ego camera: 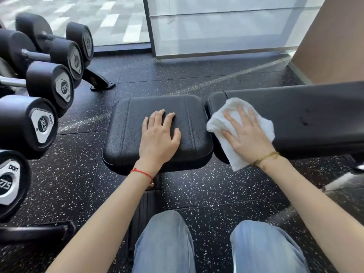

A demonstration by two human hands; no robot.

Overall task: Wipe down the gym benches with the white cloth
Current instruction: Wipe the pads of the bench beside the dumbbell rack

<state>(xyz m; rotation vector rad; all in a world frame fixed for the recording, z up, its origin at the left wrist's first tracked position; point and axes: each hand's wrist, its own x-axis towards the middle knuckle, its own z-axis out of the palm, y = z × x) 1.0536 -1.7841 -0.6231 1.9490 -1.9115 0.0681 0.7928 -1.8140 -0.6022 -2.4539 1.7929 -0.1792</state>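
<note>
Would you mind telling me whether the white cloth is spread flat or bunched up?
Bunched up: the cloth lies in rumpled folds under the right hand, pressed on the long bench pad.

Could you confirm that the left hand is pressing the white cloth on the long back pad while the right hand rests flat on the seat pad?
Not quite: the hands are swapped. In the head view, the right hand presses the white cloth on the long back pad, while the left hand rests flat on the seat pad.
</note>
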